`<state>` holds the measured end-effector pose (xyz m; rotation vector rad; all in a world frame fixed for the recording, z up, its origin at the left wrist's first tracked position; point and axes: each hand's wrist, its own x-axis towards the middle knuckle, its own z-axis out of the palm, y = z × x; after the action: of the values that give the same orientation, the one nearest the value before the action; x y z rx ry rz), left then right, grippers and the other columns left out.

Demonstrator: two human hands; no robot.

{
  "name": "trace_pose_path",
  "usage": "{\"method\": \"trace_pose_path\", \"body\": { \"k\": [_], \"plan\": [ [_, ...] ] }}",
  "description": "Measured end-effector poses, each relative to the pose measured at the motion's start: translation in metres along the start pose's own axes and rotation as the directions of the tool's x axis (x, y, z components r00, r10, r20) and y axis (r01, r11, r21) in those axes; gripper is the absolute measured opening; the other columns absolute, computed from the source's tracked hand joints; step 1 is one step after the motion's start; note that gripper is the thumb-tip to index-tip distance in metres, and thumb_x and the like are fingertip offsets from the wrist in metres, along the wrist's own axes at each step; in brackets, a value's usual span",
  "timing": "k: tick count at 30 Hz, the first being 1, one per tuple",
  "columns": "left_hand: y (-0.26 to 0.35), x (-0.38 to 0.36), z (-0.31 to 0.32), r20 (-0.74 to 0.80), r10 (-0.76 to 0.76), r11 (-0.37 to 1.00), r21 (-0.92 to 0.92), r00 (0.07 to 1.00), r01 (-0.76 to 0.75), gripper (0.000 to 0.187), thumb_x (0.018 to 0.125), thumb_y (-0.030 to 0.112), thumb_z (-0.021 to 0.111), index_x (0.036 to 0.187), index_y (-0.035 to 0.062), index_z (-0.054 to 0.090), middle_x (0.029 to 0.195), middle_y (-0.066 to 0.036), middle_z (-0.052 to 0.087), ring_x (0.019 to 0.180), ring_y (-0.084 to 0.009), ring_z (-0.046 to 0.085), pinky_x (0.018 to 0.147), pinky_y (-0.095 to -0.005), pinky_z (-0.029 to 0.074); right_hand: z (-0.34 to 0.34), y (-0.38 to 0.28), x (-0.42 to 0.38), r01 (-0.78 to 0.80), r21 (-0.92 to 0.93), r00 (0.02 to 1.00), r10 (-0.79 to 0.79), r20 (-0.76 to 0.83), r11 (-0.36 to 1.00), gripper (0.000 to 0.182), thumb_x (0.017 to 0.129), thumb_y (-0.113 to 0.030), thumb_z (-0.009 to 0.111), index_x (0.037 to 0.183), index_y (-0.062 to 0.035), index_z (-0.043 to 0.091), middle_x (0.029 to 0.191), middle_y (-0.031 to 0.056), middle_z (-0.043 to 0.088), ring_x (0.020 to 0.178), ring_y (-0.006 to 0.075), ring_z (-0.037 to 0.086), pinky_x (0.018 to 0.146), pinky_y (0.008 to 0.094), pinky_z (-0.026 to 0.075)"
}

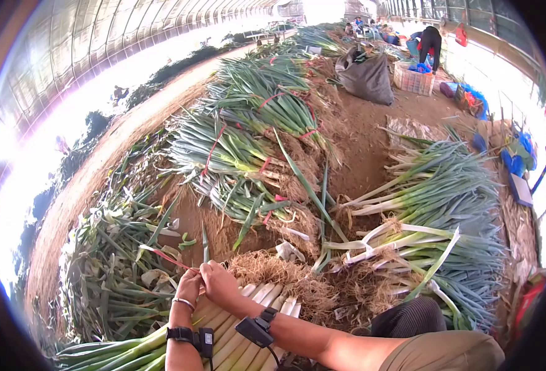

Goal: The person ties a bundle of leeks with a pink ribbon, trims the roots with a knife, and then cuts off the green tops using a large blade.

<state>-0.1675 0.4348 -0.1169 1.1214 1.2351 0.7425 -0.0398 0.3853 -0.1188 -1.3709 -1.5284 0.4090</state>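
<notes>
My left hand and my right hand meet at the fingertips above a bundle of long green onions. Both hands are closed in a pinch at the end of a thin red tie, which runs from the fingers up to the left. The bundle lies under my wrists, its white stalks toward the right and its green leaves at the lower left. Brown roots fringe the stalks just beyond my right hand. A black device is strapped on each wrist.
Tied bundles of green onions lie in a row ahead. Loose green onions are heaped at the right, with leaf trimmings at the left. Farther off are a dark sack, a crate and a bending person.
</notes>
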Motion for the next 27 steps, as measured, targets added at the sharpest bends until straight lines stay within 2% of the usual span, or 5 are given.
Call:
{"method": "trace_pose_path", "body": {
  "k": [5, 8, 14, 16, 27],
  "plan": [
    [0.005, -0.005, 0.002, -0.014, 0.000, 1.000, 0.013, 1.000, 0.000, 0.009, 0.093, 0.007, 0.051, 0.097, 0.0034, 0.058, 0.079, -0.003, 0.064, 0.062, -0.0094, 0.059, 0.054, -0.0232, 0.048, 0.000, 0.002, 0.000, -0.013, 0.006, 0.999, 0.013, -0.029, 1.000, 0.009, 0.079, -0.008, 0.055, 0.086, -0.0032, 0.051, 0.085, 0.0182, 0.053, 0.083, 0.0371, 0.056, 0.071, 0.0445, 0.046],
    [0.010, -0.009, 0.002, -0.026, -0.020, 0.999, 0.027, 0.999, 0.020, 0.015, 0.089, 0.004, 0.054, 0.101, 0.0008, 0.062, 0.087, -0.007, 0.066, 0.070, -0.0154, 0.064, 0.064, -0.0288, 0.054, -0.001, 0.003, 0.001, 0.001, 0.040, 0.999, 0.001, -0.045, 0.999, 0.008, 0.078, -0.007, 0.056, 0.084, -0.0032, 0.052, 0.085, 0.0180, 0.053, 0.083, 0.0370, 0.056, 0.071, 0.0443, 0.046],
    [0.019, -0.016, 0.002, -0.002, -0.115, 0.975, -0.190, 0.993, 0.113, 0.020, 0.087, 0.001, 0.058, 0.106, -0.0053, 0.062, 0.091, -0.011, 0.068, 0.076, -0.0213, 0.068, 0.066, -0.0332, 0.057, -0.001, 0.007, 0.002, -0.047, 0.030, 0.997, 0.048, -0.054, 0.998, 0.009, 0.076, -0.006, 0.060, 0.084, -0.0050, 0.056, 0.085, 0.0172, 0.054, 0.083, 0.0368, 0.056, 0.071, 0.0438, 0.046],
    [0.014, -0.012, -0.004, 0.046, -0.131, 0.946, -0.292, 0.990, 0.139, 0.020, 0.086, 0.002, 0.061, 0.104, -0.0063, 0.062, 0.093, -0.013, 0.068, 0.079, -0.0231, 0.068, 0.067, -0.0342, 0.058, -0.002, 0.005, 0.003, -0.150, 0.115, 0.987, 0.156, -0.042, 0.982, 0.010, 0.077, -0.006, 0.062, 0.085, -0.0053, 0.056, 0.086, 0.0173, 0.057, 0.081, 0.0368, 0.057, 0.071, 0.0441, 0.047],
    [0.017, -0.015, -0.006, -0.012, -0.172, 0.902, -0.404, 0.985, 0.153, 0.016, 0.083, -0.002, 0.063, 0.099, -0.0021, 0.063, 0.086, -0.011, 0.067, 0.072, -0.0204, 0.067, 0.059, -0.0308, 0.058, -0.006, 0.005, 0.003, -0.235, 0.183, 0.972, 0.233, 0.035, 0.955, 0.011, 0.078, -0.009, 0.065, 0.086, -0.0061, 0.058, 0.086, 0.0163, 0.060, 0.079, 0.0365, 0.060, 0.068, 0.0443, 0.048]
  ]
}}
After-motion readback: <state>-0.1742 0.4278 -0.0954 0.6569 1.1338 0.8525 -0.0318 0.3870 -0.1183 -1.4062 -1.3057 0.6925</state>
